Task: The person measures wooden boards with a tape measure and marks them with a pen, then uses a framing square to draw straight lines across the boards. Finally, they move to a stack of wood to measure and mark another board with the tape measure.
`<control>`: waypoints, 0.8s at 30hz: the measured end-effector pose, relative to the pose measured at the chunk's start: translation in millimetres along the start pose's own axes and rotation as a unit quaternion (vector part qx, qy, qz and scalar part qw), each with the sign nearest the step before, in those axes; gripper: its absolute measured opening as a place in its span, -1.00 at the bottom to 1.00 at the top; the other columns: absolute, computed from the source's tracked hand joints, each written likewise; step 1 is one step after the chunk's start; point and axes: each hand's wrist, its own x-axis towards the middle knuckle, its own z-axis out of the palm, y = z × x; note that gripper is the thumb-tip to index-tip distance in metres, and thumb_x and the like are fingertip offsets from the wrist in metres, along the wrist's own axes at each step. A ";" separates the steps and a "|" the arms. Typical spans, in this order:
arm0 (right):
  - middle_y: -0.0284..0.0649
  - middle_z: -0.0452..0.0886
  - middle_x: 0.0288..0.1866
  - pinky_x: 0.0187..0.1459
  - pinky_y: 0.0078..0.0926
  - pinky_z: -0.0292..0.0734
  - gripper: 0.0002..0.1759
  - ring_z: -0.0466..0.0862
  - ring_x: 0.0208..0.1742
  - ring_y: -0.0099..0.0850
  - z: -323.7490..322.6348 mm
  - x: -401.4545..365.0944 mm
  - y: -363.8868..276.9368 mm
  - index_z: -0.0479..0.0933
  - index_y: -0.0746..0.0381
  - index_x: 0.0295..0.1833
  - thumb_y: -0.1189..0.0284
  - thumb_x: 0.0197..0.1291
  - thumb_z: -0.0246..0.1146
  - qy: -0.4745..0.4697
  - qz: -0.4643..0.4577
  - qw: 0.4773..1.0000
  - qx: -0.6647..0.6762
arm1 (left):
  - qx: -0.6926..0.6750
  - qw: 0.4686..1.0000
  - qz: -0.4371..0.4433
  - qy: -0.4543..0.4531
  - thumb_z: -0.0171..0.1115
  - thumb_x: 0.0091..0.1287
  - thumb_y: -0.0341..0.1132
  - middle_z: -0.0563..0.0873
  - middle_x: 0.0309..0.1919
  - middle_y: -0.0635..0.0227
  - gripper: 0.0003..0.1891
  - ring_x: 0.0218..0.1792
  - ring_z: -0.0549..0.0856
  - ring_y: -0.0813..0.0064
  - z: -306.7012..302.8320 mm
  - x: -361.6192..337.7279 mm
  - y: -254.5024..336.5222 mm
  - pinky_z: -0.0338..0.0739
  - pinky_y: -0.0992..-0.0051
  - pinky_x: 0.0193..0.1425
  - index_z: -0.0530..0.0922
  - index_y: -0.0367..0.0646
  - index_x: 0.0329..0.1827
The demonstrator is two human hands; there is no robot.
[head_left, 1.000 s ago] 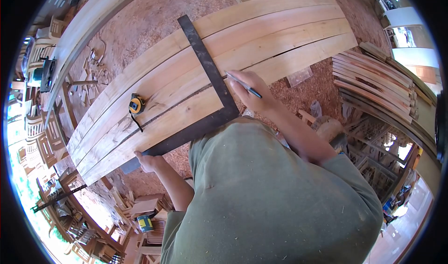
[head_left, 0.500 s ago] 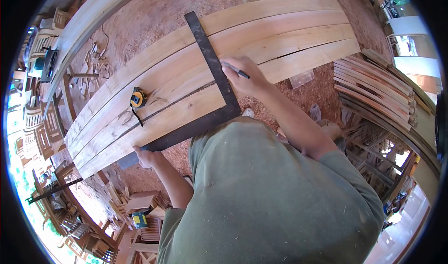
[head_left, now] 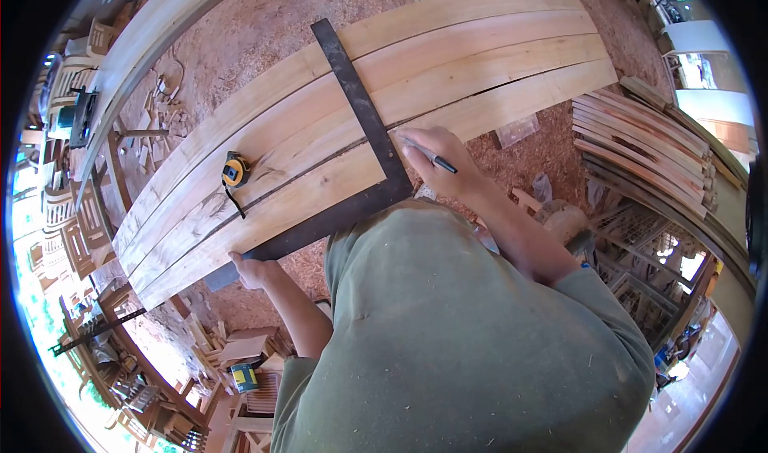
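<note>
Several pale wooden boards lie side by side in front of me. A large dark carpenter's square rests on them, one leg across the boards and the other along their near edge. My left hand is closed around the end of the near leg, at the boards' edge. In my right hand is a dark pen, its writing end pointing left, close to the crossing leg near the square's corner. A yellow and black tape measure sits on the boards to the left, its black strap hanging toward me.
On the right is a stack of long wooden strips. Sawdust and shavings cover the floor. A long beam runs along the upper left. A green and yellow tin stands among wood offcuts at lower left.
My right hand has moved toward me with the pen, along the crossing leg of the square to nearer its corner. My left hand keeps its hold on the square.
</note>
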 end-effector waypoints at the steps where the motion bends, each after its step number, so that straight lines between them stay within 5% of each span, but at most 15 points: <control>1: 0.03 0.69 -0.20 -0.10 -0.18 0.54 -0.71 0.67 -0.17 -0.04 0.2 -3.4 -0.6 0.58 0.37 0.04 0.51 0.22 0.22 -0.004 0.009 1.000 -0.002 | 0.006 1.000 0.002 0.004 0.36 0.31 -0.33 0.62 0.03 -0.10 -0.44 -0.12 0.73 0.02 0.2 -0.8 0.0 0.77 0.05 -0.06 0.33 -0.68 0.12; 8: -0.02 0.68 -0.26 -0.10 -0.17 0.52 -0.69 0.64 -0.23 -0.07 3.5 -6.1 -4.5 0.58 0.36 0.06 0.47 0.24 0.22 0.022 -0.020 0.999 -0.018 | -0.009 1.000 -0.002 0.001 0.35 0.32 -0.31 0.62 0.02 -0.12 -0.44 -0.12 0.73 0.00 0.2 0.6 -1.2 0.77 0.04 -0.07 0.34 -0.69 0.11; 11: -0.02 0.69 -0.03 0.08 -0.16 0.47 -0.67 0.64 -0.04 -0.07 -0.3 -3.4 -9.3 0.57 0.33 0.09 0.39 0.28 0.19 -0.035 0.033 0.999 -0.013 | -0.001 1.000 -0.007 0.026 0.41 0.27 -0.31 0.66 -0.02 -0.07 -0.50 -0.17 0.73 0.10 3.9 -9.1 2.7 0.78 0.13 -0.10 0.43 -0.61 0.04; 24: -0.06 0.68 -0.28 -0.02 -0.13 0.47 -0.68 0.64 -0.18 -0.09 -15.8 -42.8 -20.3 0.56 0.33 0.09 0.44 0.25 0.19 -0.091 -0.005 0.994 -0.057 | -0.014 1.000 -0.011 0.014 0.39 0.29 -0.31 0.64 0.01 -0.09 -0.47 -0.14 0.73 0.08 4.0 -11.4 2.7 0.78 0.11 -0.06 0.38 -0.62 0.08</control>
